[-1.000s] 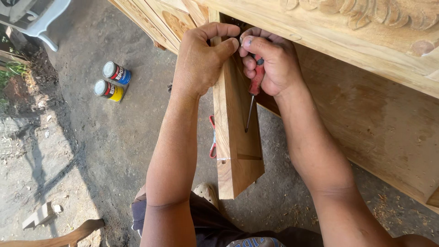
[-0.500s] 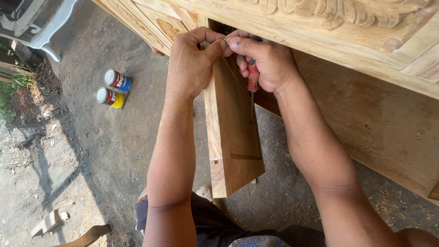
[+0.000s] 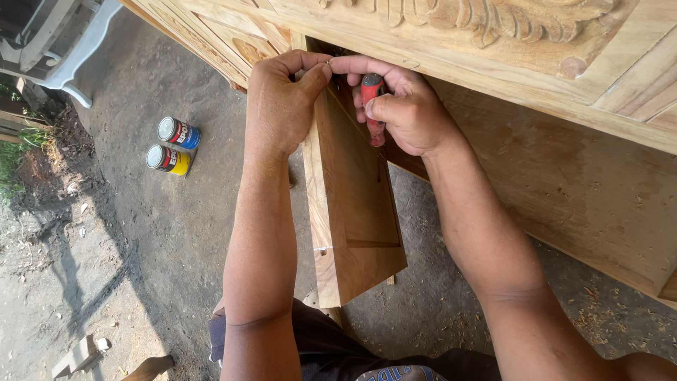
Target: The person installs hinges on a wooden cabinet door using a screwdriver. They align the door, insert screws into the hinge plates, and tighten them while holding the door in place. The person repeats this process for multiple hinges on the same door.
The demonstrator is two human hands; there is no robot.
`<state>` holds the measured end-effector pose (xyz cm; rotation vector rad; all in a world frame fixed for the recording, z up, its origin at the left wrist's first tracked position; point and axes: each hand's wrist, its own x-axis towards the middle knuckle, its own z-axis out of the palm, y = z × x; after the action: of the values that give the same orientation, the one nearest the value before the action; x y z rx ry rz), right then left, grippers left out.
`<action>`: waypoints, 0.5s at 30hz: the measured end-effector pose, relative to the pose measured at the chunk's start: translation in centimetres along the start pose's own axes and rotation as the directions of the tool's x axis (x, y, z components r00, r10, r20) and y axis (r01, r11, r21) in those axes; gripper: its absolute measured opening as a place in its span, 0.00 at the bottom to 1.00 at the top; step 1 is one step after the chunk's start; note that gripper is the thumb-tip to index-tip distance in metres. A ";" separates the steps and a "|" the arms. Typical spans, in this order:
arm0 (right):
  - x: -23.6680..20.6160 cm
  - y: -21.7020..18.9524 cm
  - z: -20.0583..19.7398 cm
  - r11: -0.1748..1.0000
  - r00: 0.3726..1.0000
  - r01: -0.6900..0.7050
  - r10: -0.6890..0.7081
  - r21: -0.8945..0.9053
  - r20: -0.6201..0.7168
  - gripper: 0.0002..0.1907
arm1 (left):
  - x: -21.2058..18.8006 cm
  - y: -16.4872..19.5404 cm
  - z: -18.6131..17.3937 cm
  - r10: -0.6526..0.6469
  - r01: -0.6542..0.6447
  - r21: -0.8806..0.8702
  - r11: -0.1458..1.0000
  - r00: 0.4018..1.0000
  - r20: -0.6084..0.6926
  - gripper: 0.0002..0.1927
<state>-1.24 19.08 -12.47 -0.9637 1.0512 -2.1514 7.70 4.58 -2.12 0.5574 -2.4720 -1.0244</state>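
- At the top edge of the door (image 3: 356, 212), the left hand (image 3: 282, 106) grips the wood, fingers curled over the edge and thumb pressed toward the right hand.
- The right hand (image 3: 402, 109) is closed round a red-handled screwdriver (image 3: 371, 106), its forefinger stretched out to meet the left thumb at the door's top corner.
- A small metal piece (image 3: 328, 62) shows between the two fingertips; what it is cannot be told.
- The screwdriver's handle points up toward the cabinet opening; its shaft runs down along the door's inner face and is only faintly seen.
- The door is a plain wooden panel, swung open and seen edge-on, hanging down from the hands toward the person's lap.
- Above and right of the door stands the cabinet (image 3: 564, 162), pale wood, with a carved rail (image 3: 479, 17) along its top.
- Well left of the door, two tins (image 3: 173, 144) lie side by side on the dirt ground (image 3: 127, 247), one with a blue band, one yellow.
- Far left of the door, a white chair leg (image 3: 77, 56) stands at the ground's edge.
- Sawdust (image 3: 599, 317) lies scattered right of the door, below the cabinet.
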 end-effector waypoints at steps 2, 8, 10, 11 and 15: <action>-0.4 1.2 -1.2 0.996 0.992 -0.079 0.074 -0.039 -0.102 0.22 | 0.0 -0.1 0.1 0.032 -0.032 -0.020 0.999 0.999 -0.010 0.09; -1.1 5.5 -9.9 0.952 0.770 -0.294 0.182 -0.087 -0.612 0.09 | 0.2 -0.4 0.2 0.043 -0.045 -0.071 0.996 0.999 -0.034 0.10; -1.4 6.2 -13.0 0.948 0.713 -0.297 0.299 0.114 -0.634 0.11 | 0.2 -0.6 0.2 0.042 -0.045 -0.110 0.993 0.999 -0.032 0.10; -1.8 6.5 -14.1 0.962 0.730 -0.205 0.273 0.181 -0.626 0.11 | 0.2 -0.6 0.2 0.046 -0.050 -0.134 0.990 0.998 -0.035 0.10; -4.0 7.3 -15.0 0.927 0.908 -0.057 0.203 0.371 -0.368 0.17 | 0.3 -0.8 0.4 0.042 -0.049 -0.168 0.985 0.998 -0.042 0.10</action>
<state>-9.58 24.44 -26.48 -0.2782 0.8300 -2.3667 7.45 4.16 -2.85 0.4596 -2.3257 -1.1808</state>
